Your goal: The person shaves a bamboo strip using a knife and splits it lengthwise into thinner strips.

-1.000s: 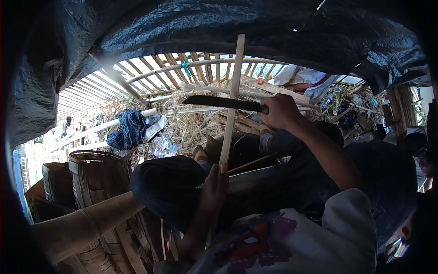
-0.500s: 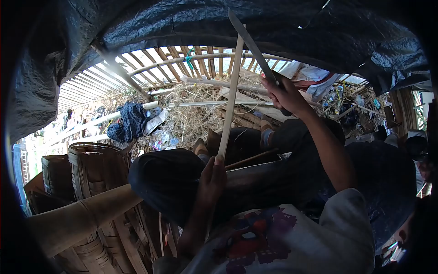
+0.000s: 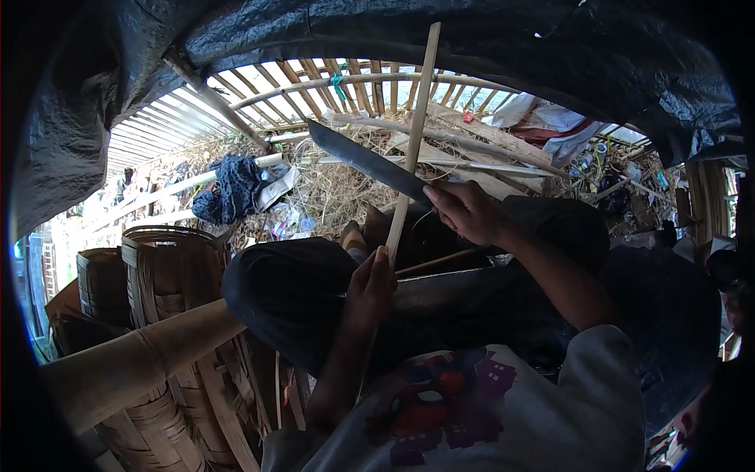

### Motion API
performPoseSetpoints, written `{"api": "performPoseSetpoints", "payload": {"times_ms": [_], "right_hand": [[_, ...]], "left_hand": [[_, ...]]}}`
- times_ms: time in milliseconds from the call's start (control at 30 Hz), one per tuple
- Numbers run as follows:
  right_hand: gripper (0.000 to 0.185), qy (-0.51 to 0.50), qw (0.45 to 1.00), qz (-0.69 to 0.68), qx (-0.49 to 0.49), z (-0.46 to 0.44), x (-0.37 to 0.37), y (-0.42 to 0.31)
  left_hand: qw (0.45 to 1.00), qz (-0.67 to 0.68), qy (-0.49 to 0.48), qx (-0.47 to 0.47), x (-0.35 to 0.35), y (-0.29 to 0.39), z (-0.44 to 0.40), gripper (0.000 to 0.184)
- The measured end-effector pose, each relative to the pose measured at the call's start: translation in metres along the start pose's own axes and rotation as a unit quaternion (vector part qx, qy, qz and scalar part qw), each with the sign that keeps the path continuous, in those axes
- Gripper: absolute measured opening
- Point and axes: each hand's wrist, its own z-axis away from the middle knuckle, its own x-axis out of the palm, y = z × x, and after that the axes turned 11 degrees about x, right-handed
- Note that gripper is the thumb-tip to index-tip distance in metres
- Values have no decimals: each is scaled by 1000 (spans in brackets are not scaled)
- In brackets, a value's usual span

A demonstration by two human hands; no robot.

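My left hand [image 3: 370, 287] is closed around the lower part of a long, pale bamboo strip [image 3: 419, 118], which stands nearly upright in front of me and leans slightly right at its top. My right hand [image 3: 464, 212] grips a machete [image 3: 366, 165] by its handle, mostly hidden in the fingers. The dark, broad blade points up and to the left. It crosses the strip a short way above my left hand; whether the edge touches the strip I cannot tell.
Woven bamboo baskets [image 3: 169, 267] stand at the left beside a thick bamboo pole [image 3: 141, 358]. Ahead lie shavings [image 3: 322, 193], a dark knitted cloth [image 3: 232, 189] and litter, before a slatted bamboo fence [image 3: 362, 90]. A dark tarp [image 3: 377, 31] hangs overhead.
My right hand has come down and left with the machete, whose blade has swung from steeply raised to a lower slant across the strip. The strip now tilts slightly more to the right.
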Motion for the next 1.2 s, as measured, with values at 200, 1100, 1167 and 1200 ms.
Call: {"api": "performPoseSetpoints", "payload": {"times_ms": [200, 1100, 1167, 1200], "right_hand": [[32, 40, 999, -3, 30, 4, 16, 8], [31, 57, 997, 38, -18, 7, 15, 0], [32, 62, 998, 15, -6, 5, 18, -2], [32, 73, 997, -4, 2, 4, 17, -4]], "left_hand": [[1000, 15, -11, -5, 6, 0, -9, 26], [996, 48, 56, -57, 14, 3, -11, 25], [999, 26, -14, -29, 16, 12, -10, 24], [999, 26, -15, -28, 16, 10, -11, 24]]}}
